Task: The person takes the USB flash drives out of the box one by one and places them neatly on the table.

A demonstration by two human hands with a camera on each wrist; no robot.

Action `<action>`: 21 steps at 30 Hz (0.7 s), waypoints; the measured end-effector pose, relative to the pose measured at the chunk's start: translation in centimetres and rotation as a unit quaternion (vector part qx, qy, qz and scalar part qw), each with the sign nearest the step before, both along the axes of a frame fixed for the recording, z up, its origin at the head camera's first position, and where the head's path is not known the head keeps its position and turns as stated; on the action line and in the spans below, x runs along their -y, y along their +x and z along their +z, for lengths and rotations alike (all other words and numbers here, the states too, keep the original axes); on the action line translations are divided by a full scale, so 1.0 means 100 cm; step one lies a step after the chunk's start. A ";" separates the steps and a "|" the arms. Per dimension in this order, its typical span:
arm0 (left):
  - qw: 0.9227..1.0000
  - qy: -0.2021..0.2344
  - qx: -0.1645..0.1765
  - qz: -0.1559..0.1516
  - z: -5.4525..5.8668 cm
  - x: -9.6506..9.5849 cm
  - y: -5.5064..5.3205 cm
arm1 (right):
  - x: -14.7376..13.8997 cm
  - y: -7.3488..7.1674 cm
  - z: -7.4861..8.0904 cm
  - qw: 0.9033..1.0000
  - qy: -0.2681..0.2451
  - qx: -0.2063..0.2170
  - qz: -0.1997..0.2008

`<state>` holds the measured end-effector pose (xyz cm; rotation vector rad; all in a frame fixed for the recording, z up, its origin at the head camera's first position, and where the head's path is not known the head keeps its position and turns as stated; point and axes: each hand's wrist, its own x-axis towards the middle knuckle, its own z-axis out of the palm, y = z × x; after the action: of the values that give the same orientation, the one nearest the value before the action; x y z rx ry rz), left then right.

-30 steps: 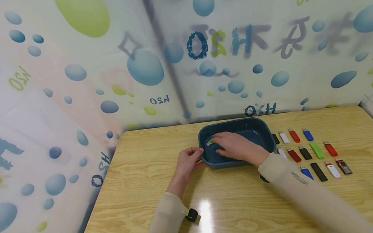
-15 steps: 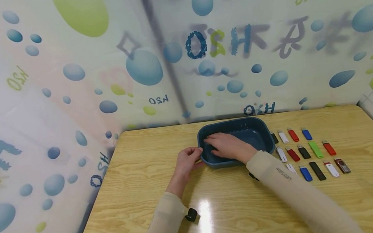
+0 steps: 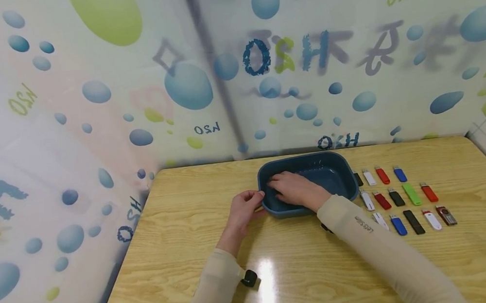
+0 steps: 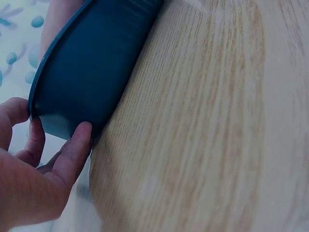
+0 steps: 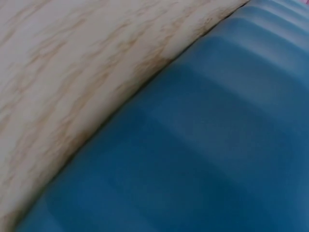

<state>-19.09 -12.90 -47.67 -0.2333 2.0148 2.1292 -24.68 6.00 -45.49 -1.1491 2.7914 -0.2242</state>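
Note:
A dark blue plastic tub (image 3: 333, 177) stands near the back of the table. At its left end my left hand (image 3: 244, 210) pinches the rim. In the left wrist view, that hand's upper fingers meet at the rim and another fingertip lies against the outer wall of the tub (image 4: 91, 77). My right hand (image 3: 294, 188) reaches down inside the tub at the left end. Its fingertips are mostly hidden, and I cannot tell whether they hold anything. The right wrist view shows just the tub's outer wall (image 5: 193, 145) and some tabletop.
Several USB sticks lie in rows right of the tub, among them a green USB stick (image 3: 411, 194), a blue USB stick (image 3: 398, 225) and a long black one (image 3: 414, 222). The wooden table (image 3: 194, 190) meets a patterned wall (image 3: 207, 145) behind.
My right hand has moved slightly left and down inside the tub; the small green-and-white thing at its fingertips is now hidden. The left hand stays at the rim.

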 end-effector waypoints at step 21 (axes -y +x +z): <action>1.000 -0.011 -0.003 0.006 0.000 -0.002 0.000 | -0.006 0.008 0.002 0.999 -0.039 -0.003 -0.029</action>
<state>-19.05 -12.73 -47.66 -0.2439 2.0454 2.1189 -23.88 6.58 -45.31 -1.0861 2.8475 -0.3390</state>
